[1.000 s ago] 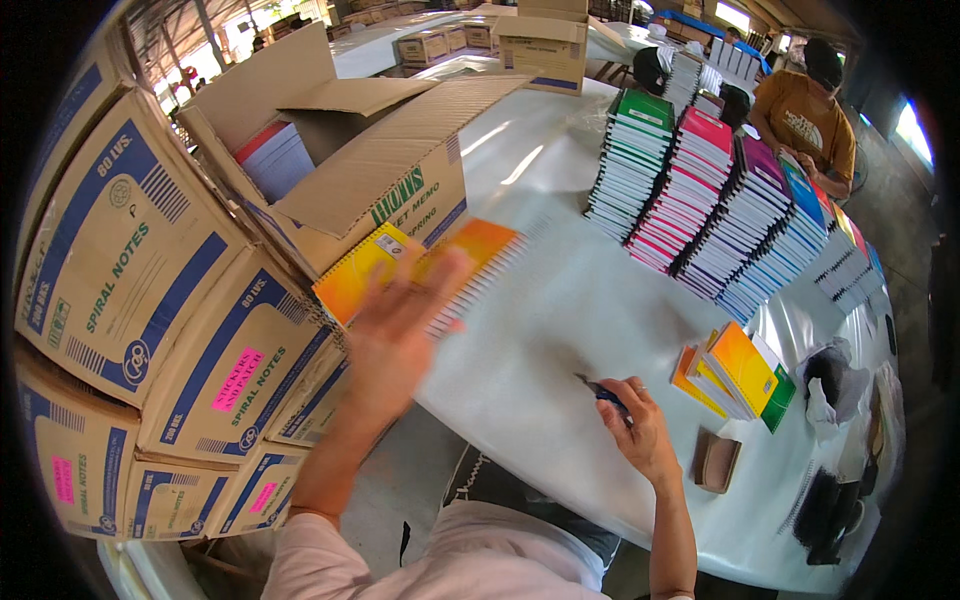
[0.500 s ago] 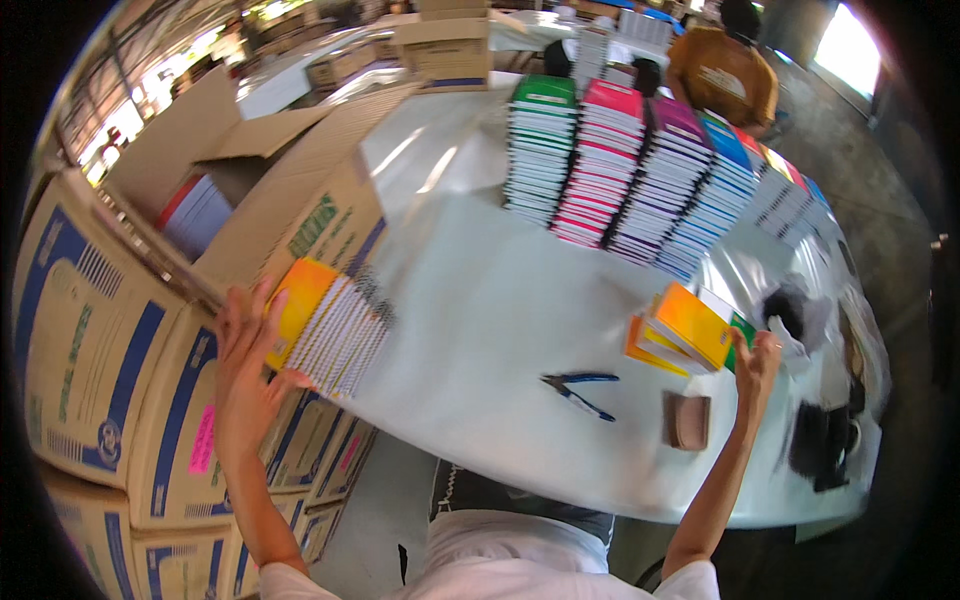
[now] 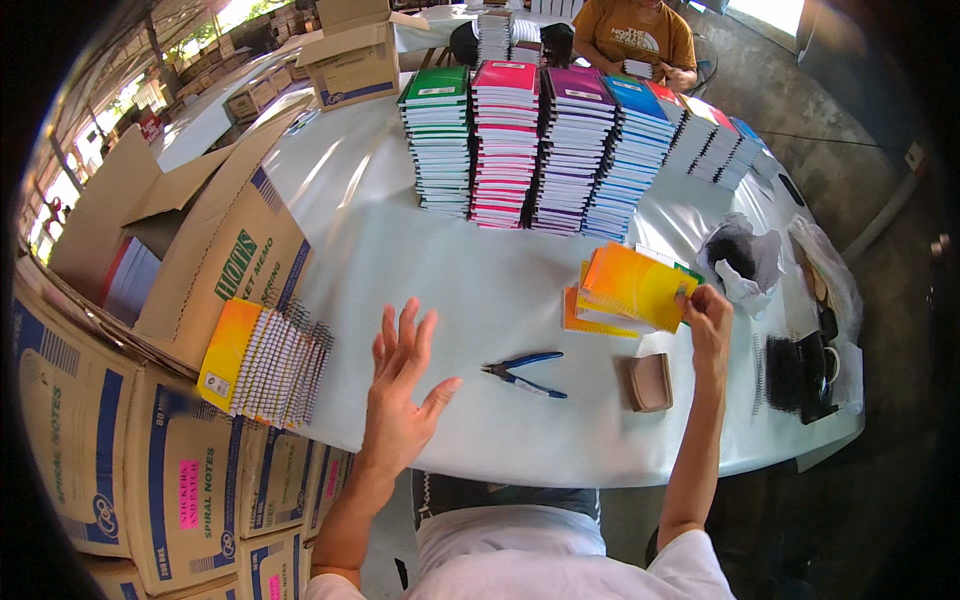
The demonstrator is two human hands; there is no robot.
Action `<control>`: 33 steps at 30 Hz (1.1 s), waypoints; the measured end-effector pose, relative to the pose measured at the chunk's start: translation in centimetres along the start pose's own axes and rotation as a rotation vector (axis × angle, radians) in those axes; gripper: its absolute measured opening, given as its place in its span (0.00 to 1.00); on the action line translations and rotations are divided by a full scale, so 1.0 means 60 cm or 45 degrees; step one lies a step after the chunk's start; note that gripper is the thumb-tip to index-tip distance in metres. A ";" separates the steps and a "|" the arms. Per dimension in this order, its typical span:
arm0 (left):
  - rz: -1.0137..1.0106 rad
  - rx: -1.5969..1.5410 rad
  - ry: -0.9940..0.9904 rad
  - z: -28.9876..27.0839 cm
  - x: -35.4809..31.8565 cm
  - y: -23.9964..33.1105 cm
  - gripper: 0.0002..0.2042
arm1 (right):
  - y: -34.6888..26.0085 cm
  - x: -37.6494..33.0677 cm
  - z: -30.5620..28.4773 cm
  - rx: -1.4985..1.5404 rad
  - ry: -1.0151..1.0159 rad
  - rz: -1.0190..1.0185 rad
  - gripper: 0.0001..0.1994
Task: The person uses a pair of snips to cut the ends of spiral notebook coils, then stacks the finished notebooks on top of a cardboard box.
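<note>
My left hand point(image 3: 402, 390) is raised over the near part of the table, fingers spread and holding nothing. With its fingertips my right hand point(image 3: 707, 318) pinches the right end of a yellow-orange notebook point(image 3: 632, 288). Under that lie other notebooks, one with an orange-yellow cover point(image 3: 578, 318) and one with a green edge. Between the hands rest blue-handled nippers point(image 3: 535, 382) with their handles apart. A small brown block-like object point(image 3: 650, 383) sits just below the notebooks. A row of yellow spiral notebooks point(image 3: 229, 345) leans by the carton at the left.
Tall stacks of green point(image 3: 437, 145), pink point(image 3: 503, 145), purple point(image 3: 575, 150) and blue notebooks point(image 3: 628, 150) stand at the far side. An open carton point(image 3: 225, 250) and stacked boxes point(image 3: 185, 470) line the left. Black wire coils point(image 3: 795, 375) lie right. Another person point(image 3: 640, 40) is beyond the stacks.
My left hand has left the yellow spiral notebooks and moved right over the table. My right hand has shifted its hold on the yellow-orange notebook, which is tilted up more. The view has shifted.
</note>
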State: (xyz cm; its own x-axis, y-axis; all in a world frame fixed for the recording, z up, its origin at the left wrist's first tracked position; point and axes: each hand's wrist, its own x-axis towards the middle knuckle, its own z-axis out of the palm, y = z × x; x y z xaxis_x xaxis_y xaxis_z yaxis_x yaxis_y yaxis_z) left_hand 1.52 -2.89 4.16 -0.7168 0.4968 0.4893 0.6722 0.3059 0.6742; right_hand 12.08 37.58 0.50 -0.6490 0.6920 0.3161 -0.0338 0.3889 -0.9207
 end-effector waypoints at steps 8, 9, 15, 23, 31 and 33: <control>-0.467 -0.987 -0.408 0.071 -0.018 -0.059 0.46 | -0.034 -0.234 0.183 0.172 -0.478 -0.318 0.07; -0.525 -1.085 -0.457 0.090 -0.036 -0.092 0.46 | -0.019 -0.254 0.201 0.190 -0.501 -0.230 0.07; -0.381 -0.612 -0.389 0.084 -0.051 -0.104 0.43 | -0.010 -0.269 0.222 0.214 -0.552 -0.026 0.07; 0.307 0.539 -0.529 0.121 -0.002 0.012 0.37 | 0.005 -0.277 0.218 0.271 -0.562 0.028 0.11; 0.308 0.570 -0.604 0.158 -0.024 -0.032 0.26 | 0.014 -0.177 0.050 -0.012 -0.094 -0.105 0.13; 0.342 0.575 -0.636 0.153 -0.013 -0.023 0.26 | 0.061 -0.096 -0.079 -0.687 0.345 -0.254 0.10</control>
State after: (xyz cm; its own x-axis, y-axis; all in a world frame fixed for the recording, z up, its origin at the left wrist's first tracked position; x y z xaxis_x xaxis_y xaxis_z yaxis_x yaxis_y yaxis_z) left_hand 2.88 3.77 -2.23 -0.4187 0.8805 0.2221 0.9014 0.3733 0.2193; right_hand 19.28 37.94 -3.62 -0.4521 0.6765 0.5813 0.2995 0.7290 -0.6155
